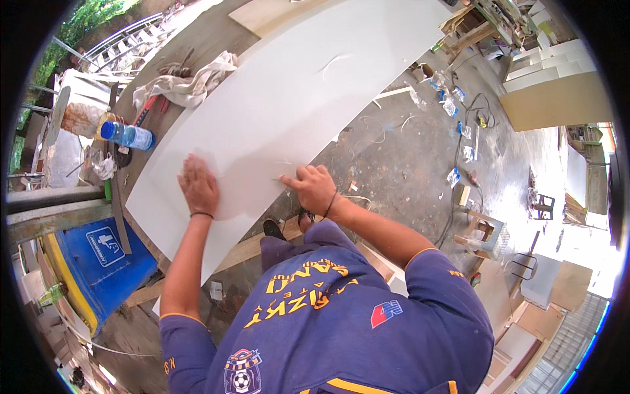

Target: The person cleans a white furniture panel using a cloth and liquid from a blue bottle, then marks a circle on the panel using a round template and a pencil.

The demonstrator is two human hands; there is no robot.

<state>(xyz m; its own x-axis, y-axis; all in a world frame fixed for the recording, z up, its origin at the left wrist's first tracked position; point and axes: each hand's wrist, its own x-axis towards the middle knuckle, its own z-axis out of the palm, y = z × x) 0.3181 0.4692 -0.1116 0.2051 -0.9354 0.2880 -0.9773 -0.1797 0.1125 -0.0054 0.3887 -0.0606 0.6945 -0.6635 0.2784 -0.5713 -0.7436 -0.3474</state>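
Observation:
A long white panel (262, 111) lies slantwise before me, its near end toward the lower left. My left hand (199, 186) rests palm down on it, fingers stretched out and a little blurred. At the panel's right edge is my right hand (311, 189), most fingers curled in and the index finger and thumb pointing left over the surface. Anything small between those fingers is hidden. A thin white curl of edging (283, 161) lies just beyond the right fingertips. Farther up the panel there is another thin curved strip (336, 64).
Left of the panel are a blue-capped plastic bottle (128, 135), a crumpled cloth (190, 82) and a red-handled tool (146, 110). A blue bin (108, 253) stands below. Cables (457, 141) and plastic scraps litter the floor at right, near a small stool (483, 231) and stacked boards (551, 98).

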